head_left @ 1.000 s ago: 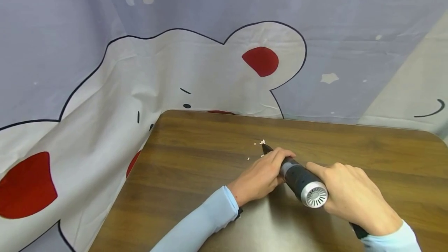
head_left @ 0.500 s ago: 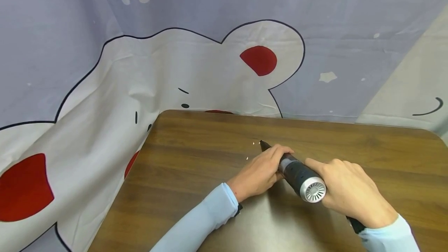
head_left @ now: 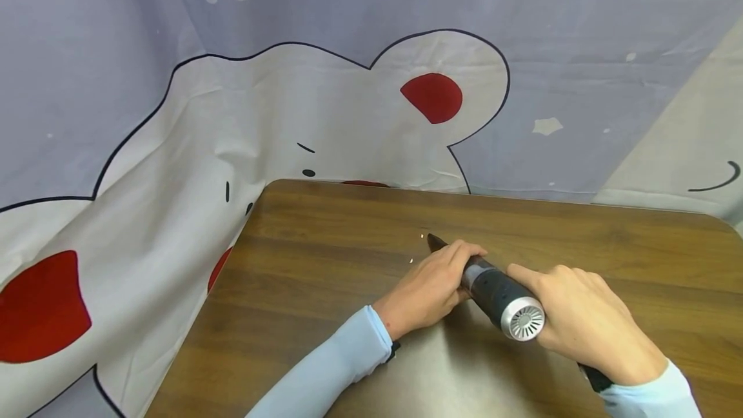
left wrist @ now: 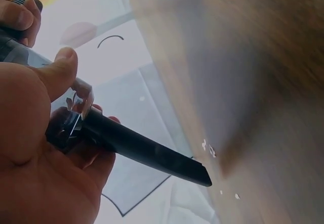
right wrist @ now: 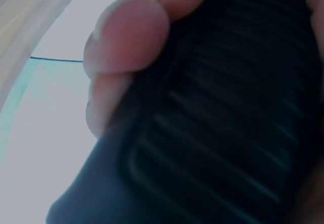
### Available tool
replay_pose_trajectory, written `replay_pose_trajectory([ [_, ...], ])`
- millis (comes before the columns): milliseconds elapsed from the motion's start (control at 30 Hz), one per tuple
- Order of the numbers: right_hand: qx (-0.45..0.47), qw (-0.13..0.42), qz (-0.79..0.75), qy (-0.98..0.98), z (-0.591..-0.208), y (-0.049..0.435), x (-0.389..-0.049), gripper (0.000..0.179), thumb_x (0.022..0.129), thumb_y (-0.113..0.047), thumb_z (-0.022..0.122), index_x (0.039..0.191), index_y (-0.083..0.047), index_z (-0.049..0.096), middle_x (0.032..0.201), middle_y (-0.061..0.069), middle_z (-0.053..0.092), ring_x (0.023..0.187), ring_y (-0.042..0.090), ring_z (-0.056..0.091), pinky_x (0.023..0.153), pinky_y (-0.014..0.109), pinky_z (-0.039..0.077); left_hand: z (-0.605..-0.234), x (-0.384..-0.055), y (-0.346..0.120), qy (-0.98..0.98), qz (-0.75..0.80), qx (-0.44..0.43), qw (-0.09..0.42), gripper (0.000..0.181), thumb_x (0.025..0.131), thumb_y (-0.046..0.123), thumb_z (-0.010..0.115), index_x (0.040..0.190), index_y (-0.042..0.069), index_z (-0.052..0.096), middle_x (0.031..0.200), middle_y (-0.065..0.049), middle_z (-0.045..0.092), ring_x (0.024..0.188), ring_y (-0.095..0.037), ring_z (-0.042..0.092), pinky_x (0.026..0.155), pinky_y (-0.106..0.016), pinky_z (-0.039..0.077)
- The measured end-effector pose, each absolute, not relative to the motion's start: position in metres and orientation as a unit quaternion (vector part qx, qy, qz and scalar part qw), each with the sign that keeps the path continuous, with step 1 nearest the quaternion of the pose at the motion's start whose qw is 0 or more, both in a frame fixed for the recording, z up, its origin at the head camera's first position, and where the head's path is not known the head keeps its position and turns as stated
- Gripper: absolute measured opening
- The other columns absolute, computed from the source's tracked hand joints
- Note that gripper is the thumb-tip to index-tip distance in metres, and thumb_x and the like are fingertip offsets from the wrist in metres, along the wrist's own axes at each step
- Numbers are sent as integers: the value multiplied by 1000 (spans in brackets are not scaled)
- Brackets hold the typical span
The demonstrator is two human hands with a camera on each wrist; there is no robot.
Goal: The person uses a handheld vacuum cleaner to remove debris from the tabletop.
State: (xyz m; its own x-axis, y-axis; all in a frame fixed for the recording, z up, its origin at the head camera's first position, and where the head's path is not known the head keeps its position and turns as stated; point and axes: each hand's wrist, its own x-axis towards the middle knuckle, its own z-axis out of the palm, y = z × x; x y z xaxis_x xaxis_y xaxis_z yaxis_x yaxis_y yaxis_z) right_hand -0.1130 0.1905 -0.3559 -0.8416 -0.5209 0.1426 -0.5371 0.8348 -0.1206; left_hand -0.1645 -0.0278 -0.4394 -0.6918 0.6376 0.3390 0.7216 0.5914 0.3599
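Head view: nearest, the right hand (head_left: 587,322) grasps a black handheld vacuum (head_left: 498,294) by its ribbed handle (right wrist: 217,112), which the right wrist view shows close up. Ahead and to its left, the left hand (head_left: 431,287) grips the same vacuum near its clear front section, thumb on one side, fingers on the other. Beyond that hand the dark nozzle (left wrist: 152,153) slants toward the wooden table (head_left: 313,257); whether its tip touches I cannot tell. White bits (left wrist: 237,196) lie near the tip. Past both hands, a printed cloth (head_left: 325,115) hangs behind the table.
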Motion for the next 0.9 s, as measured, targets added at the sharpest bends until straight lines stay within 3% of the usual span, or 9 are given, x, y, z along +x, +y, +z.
replay_pose_trajectory([
  [567, 286, 45, 90, -953, -363, 184, -115, 37, 61, -19, 76, 86, -30, 51, 56, -18, 41, 46, 7, 37, 41, 26, 33, -441, -160, -37, -900, -221, -367, 84, 65, 84, 27, 76, 138, 16, 40, 127, 3, 49, 115, -9, 48, 101, -25, 40],
  [900, 303, 58, 84, -947, -348, 186, -93, 39, 62, -25, 79, 85, -35, 49, 57, -24, 36, 47, 1, 35, 44, 24, 31, -428, -133, -37, -896, -196, -379, 121, 66, 82, 28, 78, 135, 12, 42, 125, 1, 50, 117, -9, 47, 103, -24, 39],
])
